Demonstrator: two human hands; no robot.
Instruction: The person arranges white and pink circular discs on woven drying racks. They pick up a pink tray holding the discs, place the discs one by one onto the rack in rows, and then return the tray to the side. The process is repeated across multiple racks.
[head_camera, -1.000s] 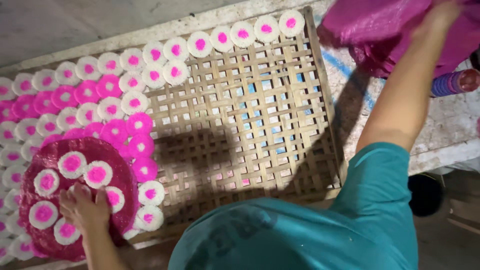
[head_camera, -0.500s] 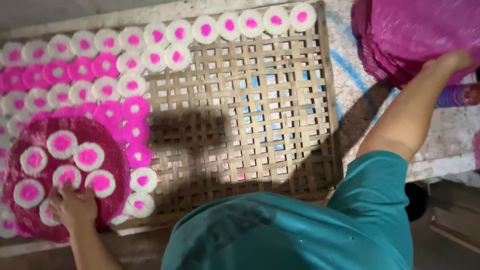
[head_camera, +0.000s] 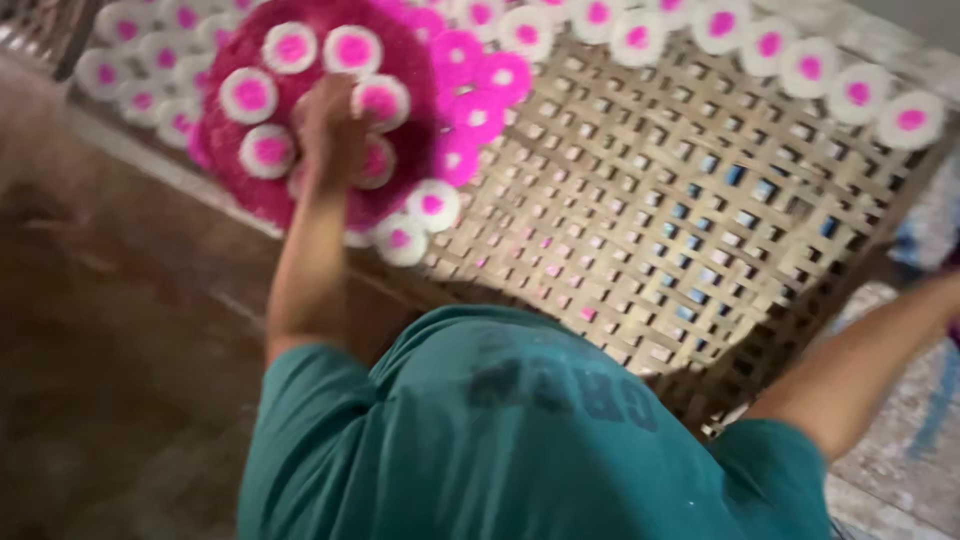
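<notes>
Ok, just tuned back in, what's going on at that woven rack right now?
A person in a teal shirt leans over a woven bamboo rack. The left hand rests on a round magenta tray loaded with white discs with pink centres; whether it grips the tray or a disc is blurred. More discs line the rack's far edge, and its middle is bare lattice. The right arm stretches off to the right, hand out of view.
</notes>
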